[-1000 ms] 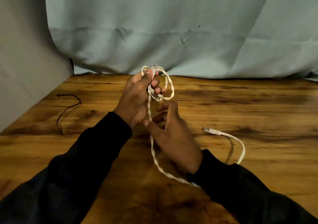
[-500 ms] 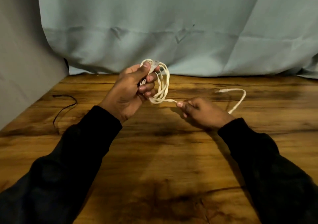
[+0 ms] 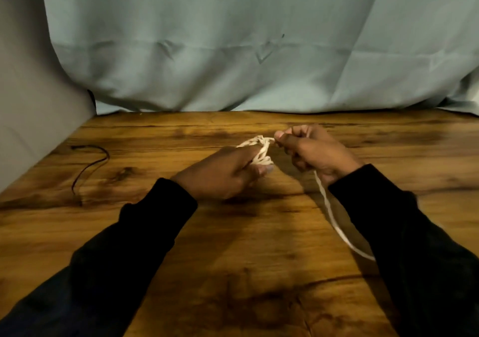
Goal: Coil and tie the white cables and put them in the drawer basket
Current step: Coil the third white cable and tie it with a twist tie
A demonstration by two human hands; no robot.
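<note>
A white braided cable (image 3: 261, 152) is bunched into small loops low over the wooden table (image 3: 233, 246). My left hand (image 3: 223, 173) grips that coil from the left. My right hand (image 3: 311, 150) pinches the cable right beside the coil, thumb and fingers curled round it. The loose tail of the white cable (image 3: 334, 222) runs from under my right hand toward me and disappears beneath my right sleeve. No drawer basket is in view.
A thin black cord (image 3: 88, 165) lies on the table at the far left. A pale blue cloth (image 3: 259, 51) hangs behind the table's back edge, and a grey panel (image 3: 31, 103) closes the left side.
Both hands dropped closer to the table and shifted right. My right hand came up against the coil, and the cable's tail now trails toward me instead of lying off to the right.
</note>
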